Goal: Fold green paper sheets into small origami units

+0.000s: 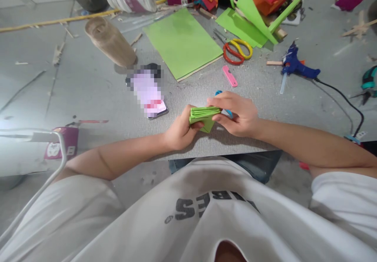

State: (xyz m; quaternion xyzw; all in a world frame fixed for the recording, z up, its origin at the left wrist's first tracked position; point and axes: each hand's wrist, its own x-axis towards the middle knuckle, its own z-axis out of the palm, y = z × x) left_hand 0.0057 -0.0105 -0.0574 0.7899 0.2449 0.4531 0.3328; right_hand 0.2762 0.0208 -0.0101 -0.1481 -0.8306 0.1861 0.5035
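Paper, green and folded into a thick stack, held between the left hand and the right hand at the near edge of the grey table.

The left fingers clamp the stack's left end, while the right thumb and fingertips pinch its right end; the layered folds face upward, with a pointed flap hanging below. Something blue shows around the right hand (mostly hidden, so I can't tell whether it is held or lying beneath). Just beyond lie a pink folding cutter, scissors with red and yellow handles, and flat green sheets. A phone rests left of the hands; a blue glue gun lies off to the right.
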